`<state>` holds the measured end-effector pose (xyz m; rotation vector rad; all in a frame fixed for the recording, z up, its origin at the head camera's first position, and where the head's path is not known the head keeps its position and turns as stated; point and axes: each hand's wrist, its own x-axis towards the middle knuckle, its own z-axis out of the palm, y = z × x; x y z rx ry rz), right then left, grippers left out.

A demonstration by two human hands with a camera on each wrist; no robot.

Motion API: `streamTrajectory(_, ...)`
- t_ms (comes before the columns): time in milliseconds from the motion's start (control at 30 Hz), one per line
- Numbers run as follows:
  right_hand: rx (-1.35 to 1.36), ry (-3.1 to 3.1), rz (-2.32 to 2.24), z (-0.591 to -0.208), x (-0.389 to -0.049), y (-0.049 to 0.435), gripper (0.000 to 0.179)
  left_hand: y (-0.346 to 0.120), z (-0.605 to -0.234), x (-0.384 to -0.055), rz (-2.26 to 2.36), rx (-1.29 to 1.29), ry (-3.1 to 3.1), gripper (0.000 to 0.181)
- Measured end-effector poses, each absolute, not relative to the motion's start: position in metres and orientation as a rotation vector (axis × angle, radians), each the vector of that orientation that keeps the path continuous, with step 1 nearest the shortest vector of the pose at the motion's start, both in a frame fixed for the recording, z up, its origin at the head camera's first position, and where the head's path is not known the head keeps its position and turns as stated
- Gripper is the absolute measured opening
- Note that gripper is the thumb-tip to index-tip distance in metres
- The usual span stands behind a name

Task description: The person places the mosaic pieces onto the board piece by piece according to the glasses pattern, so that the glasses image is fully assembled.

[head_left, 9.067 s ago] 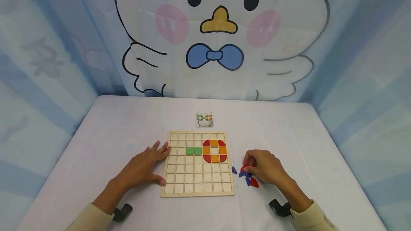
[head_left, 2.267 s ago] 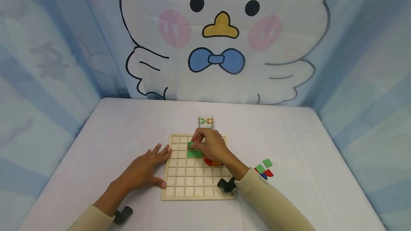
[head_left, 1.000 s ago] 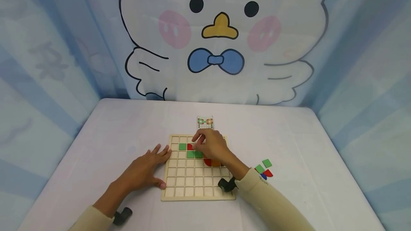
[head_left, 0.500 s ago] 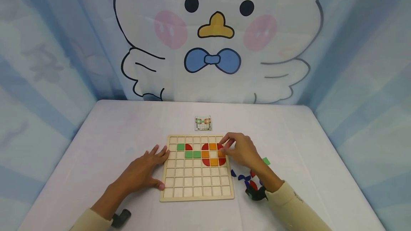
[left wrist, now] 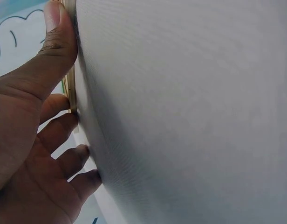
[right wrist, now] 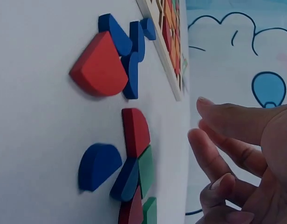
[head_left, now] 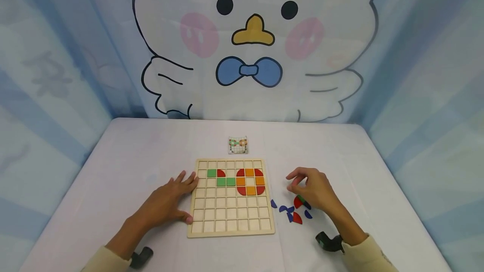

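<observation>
My left hand (head_left: 166, 202) rests at the left edge of a wooden grid board (head_left: 230, 235), fingers spread, thumb and fingertips against its side. On the board, a green square (head_left: 211, 173) sits beside a red quarter-circle (head_left: 221, 173), with two green squares (head_left: 225, 182) in the row below. A ring of red and orange pieces (head_left: 250, 190) fills cells at the right. My right hand (head_left: 314, 188) hovers right of the board with nothing in it; in the right wrist view its thumb and fingers (right wrist: 218, 154) are apart, near the loose pieces.
Loose blue half-circles (right wrist: 100, 165), red quarter-circles (right wrist: 99, 67) and green squares (right wrist: 146, 170) lie on the white table right of the board. A small pattern card (head_left: 238, 145) lies behind the board. A curtain (head_left: 249, 104) hangs at the table's far edge.
A green square and a red quarter-circle have been set in the board's upper left. My right hand has let go and moved back right, beyond the board. The left hand stays put.
</observation>
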<state>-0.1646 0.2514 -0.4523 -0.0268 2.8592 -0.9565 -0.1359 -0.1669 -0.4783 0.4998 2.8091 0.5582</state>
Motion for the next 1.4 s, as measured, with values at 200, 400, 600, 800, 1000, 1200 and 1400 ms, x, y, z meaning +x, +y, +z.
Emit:
streamTrajectory(200, -0.035, 2.834, -0.847, -0.455, -0.156, 0.27, 0.029, -0.167, -0.478, -0.137, 0.567, 0.498, 2.808, 0.121)
streamTrajectory(400, -0.038, 2.816, -0.769, -0.461, -0.154, 0.276, 0.026, -0.167, -0.477, -0.137, 0.552, 0.496, 2.819, 0.121)
streamTrajectory(600, -0.024, 2.82, -0.77, -0.465, -0.155, 0.271, 0.02, -0.168, -0.477, -0.137, 0.56, 0.5, 2.821, 0.121)
streamTrajectory(800, -0.046, 2.823, -0.8, -0.465, -0.155, 0.263, 0.023, -0.168, -0.478, -0.137, 0.552, 0.499, 2.825, 0.121)
streamTrajectory(1000, -0.067, 2.828, -0.885, -0.468, -0.155, 0.253, 0.025, -0.169, -0.48, -0.136, 0.567, 0.511, 2.819, 0.121)
streamTrajectory(1200, -0.145, 2.904, -0.967, -0.466, -0.161, 0.241, 0.021, -0.168, -0.481, -0.135, 0.557, 0.501, 2.825, 0.122)
streamTrajectory(1400, -0.246, 2.922, -1.035, -0.458, -0.172, 0.219, 0.016, -0.169, -0.48, -0.135, 0.565, 0.506, 2.826, 0.121)
